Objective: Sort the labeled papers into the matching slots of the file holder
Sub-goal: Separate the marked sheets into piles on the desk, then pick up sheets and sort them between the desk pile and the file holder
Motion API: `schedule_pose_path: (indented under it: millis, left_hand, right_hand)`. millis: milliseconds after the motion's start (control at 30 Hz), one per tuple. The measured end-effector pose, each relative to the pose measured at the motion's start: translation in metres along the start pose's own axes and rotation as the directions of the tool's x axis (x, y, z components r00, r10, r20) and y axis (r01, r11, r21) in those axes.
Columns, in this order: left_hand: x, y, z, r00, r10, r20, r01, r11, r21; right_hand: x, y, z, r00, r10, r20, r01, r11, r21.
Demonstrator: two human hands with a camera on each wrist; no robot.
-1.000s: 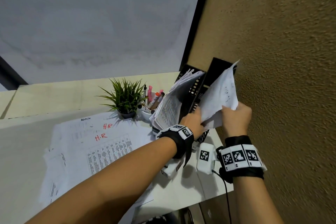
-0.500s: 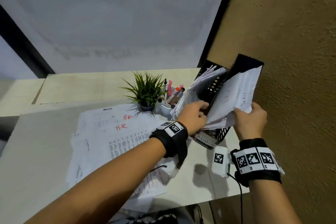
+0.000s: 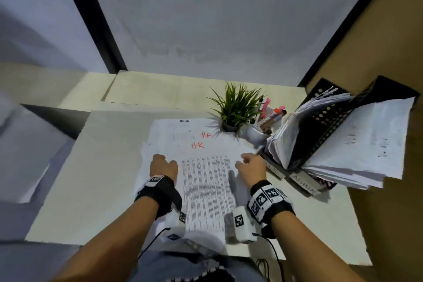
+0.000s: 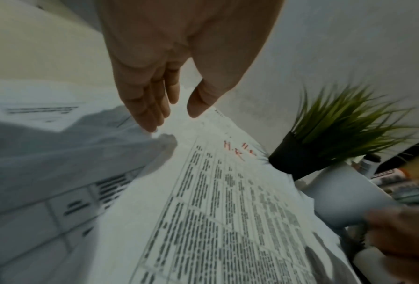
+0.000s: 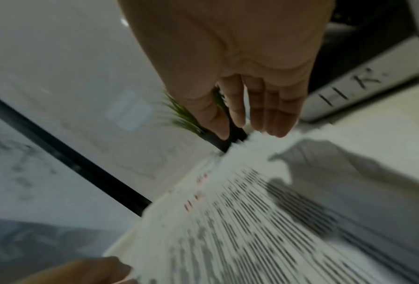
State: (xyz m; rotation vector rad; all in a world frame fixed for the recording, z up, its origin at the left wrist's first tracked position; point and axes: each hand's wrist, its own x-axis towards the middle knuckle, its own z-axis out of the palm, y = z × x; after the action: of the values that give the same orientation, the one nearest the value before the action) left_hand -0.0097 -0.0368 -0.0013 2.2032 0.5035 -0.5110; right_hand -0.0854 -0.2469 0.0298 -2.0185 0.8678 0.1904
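A stack of printed papers [image 3: 201, 167] lies on the desk, its top sheet [image 4: 228, 201] marked "H.R" in red. My left hand [image 3: 163, 166] hovers over the stack's left edge, fingers [image 4: 145, 107] straight and holding nothing. My right hand [image 3: 250, 167] is above the stack's right edge, its relaxed fingers [image 5: 271, 115] close to the paper's border. The black file holder [image 3: 329, 126] stands at the right, its slots stuffed with papers [image 3: 366, 144]; white labels read "ADMIN" [image 3: 304, 184] and "H.R" [image 5: 354, 86].
A small green plant in a dark pot [image 3: 235, 110] and a white cup of pens [image 3: 263, 126] stand between the stack and the holder. A brown wall [image 3: 389, 30] flanks the desk on the right. Bare desk surface [image 3: 91, 178] lies left of the papers.
Both hands have let go of the sheets now left in the file holder's right slot and have come back left over the paper stack. My head turned left and down.
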Motion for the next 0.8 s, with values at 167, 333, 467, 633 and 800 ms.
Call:
schedule_pose_path:
  millis: [167,333,467,633,800]
  left_hand:
    - [0.002,-0.009,0.009,0.99,-0.108,0.089,0.11,0.994,-0.022]
    - [0.005,-0.011,0.012,0.979,-0.013,0.202,0.012,1.0,0.002]
    - [0.01,-0.02,0.007,0.973,0.123,0.193,-0.114,0.992,-0.056]
    - [0.011,-0.026,-0.004,0.932,0.242,0.27,-0.176,0.953,-0.247]
    - [0.014,-0.024,-0.01,0.92,0.215,0.328,-0.078,0.919,-0.386]
  right_hand:
    - [0.008,0.018,0.03,0.985,0.172,0.01,-0.168,0.972,-0.162]
    - [0.014,0.023,0.038,0.97,0.243,0.027,-0.24,0.968,-0.071]
    - [0.014,0.021,0.041,0.963,0.267,0.024,-0.268,0.96,0.075]
    - [0.017,0.021,0.044,0.966,0.256,-0.021,-0.245,0.941,0.233]
    - [0.02,0.022,0.042,0.956,0.286,-0.059,-0.234,0.87,0.434]
